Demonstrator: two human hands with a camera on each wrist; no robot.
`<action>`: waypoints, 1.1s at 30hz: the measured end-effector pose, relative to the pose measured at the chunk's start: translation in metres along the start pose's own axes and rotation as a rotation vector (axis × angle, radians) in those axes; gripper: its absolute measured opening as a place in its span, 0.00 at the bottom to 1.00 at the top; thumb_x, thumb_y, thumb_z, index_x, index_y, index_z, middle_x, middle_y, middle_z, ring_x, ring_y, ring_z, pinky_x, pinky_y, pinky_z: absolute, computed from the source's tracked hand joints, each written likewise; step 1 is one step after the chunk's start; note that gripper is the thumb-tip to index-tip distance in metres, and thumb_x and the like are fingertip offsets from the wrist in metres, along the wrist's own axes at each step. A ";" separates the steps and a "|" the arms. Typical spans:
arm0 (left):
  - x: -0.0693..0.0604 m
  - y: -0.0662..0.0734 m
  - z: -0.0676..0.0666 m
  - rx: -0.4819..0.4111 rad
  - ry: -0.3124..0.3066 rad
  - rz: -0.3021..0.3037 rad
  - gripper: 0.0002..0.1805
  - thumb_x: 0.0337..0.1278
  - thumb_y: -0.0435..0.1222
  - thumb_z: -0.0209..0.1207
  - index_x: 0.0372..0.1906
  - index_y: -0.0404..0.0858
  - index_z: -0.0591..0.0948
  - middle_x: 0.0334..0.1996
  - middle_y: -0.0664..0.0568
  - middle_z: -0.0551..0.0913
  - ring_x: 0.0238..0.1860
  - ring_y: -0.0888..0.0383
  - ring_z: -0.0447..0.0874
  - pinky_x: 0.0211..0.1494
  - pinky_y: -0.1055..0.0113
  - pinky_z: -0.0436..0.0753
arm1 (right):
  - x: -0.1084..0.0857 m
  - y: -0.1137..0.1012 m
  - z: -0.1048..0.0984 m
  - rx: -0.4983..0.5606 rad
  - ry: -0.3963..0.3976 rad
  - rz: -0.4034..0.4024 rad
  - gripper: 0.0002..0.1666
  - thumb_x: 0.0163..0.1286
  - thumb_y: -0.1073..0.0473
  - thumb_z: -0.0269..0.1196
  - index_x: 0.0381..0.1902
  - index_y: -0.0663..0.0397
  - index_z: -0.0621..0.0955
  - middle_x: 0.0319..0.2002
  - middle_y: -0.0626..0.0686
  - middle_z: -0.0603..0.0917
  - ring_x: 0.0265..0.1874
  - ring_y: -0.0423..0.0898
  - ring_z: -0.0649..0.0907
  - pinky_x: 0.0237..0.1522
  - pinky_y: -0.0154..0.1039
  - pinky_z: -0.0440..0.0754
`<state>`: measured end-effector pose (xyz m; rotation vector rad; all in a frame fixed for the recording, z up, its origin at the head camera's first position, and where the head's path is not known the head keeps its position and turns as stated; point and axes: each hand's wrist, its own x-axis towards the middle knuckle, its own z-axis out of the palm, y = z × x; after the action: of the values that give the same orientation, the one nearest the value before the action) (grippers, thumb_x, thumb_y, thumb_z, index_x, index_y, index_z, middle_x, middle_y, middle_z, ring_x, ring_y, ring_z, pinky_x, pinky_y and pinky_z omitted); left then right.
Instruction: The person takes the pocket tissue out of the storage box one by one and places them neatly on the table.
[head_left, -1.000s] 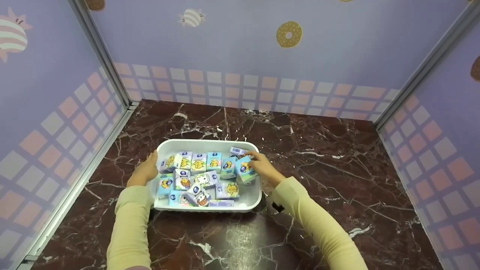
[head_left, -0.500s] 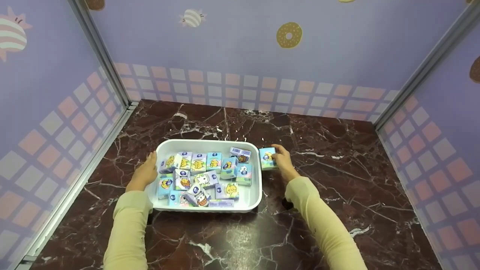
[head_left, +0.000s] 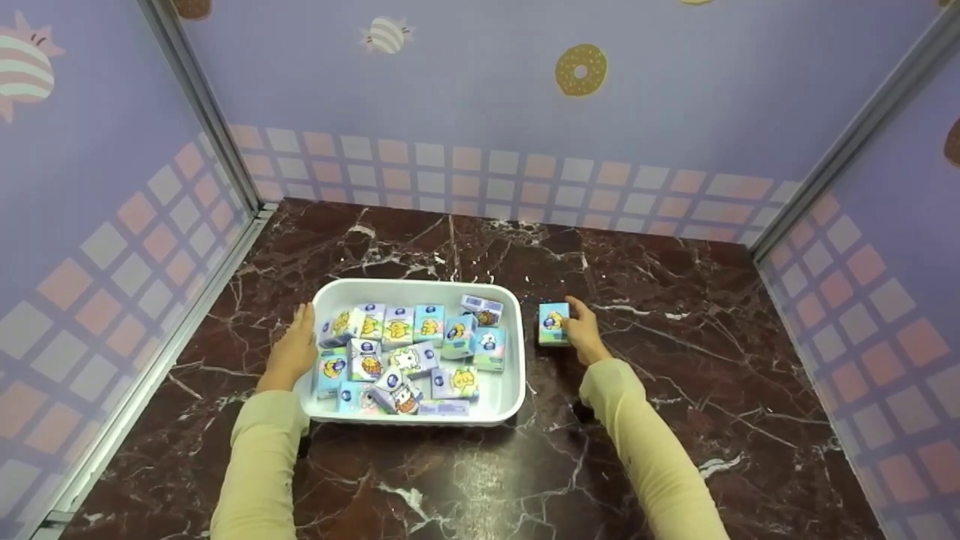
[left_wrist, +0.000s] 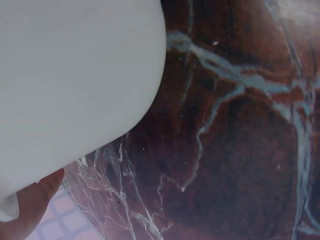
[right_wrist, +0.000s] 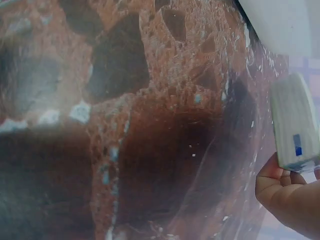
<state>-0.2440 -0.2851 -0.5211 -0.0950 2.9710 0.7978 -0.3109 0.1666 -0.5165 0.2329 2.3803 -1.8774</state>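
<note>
In the head view a white plastic tub (head_left: 409, 286) holds several small tissue packs (head_left: 457, 335) printed with cartoon animals, some lilac, some light blue. My left hand (head_left: 294, 346) rests along the tub's left side, its fingers lying against the outer wall. The left wrist view shows only part of that hand (left_wrist: 35, 207), beside the white wall. Right of the tub, my right hand (head_left: 586, 335) grips a light blue tissue pack (head_left: 553, 324) by its right side. In the right wrist view, thumb and fingers pinch the end of this pack (right_wrist: 294, 117), whose pale side faces the camera.
The tub stands on a dark red marbled tabletop (head_left: 675, 322) with white veins. Lilac panels with pink and white squares enclose the back (head_left: 480, 90) and both sides. Small white specks lie on the table behind the tub.
My right hand has lifted the light blue tissue pack out of the tub's right end and carried it rightward past the rim. The left hand and the tub have stayed nearly still.
</note>
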 end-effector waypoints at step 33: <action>0.000 -0.003 0.004 -0.031 0.055 -0.035 0.29 0.63 0.31 0.36 0.68 0.34 0.45 0.67 0.36 0.47 0.66 0.37 0.46 0.65 0.45 0.49 | 0.026 0.025 0.006 -0.090 0.203 0.098 0.31 0.54 0.75 0.47 0.59 0.63 0.65 0.54 0.65 0.70 0.49 0.54 0.71 0.44 0.42 0.73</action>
<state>-0.2433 -0.2858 -0.5262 -0.1731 2.9991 0.8506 -0.3317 0.1682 -0.5460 0.5458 2.5224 -1.7755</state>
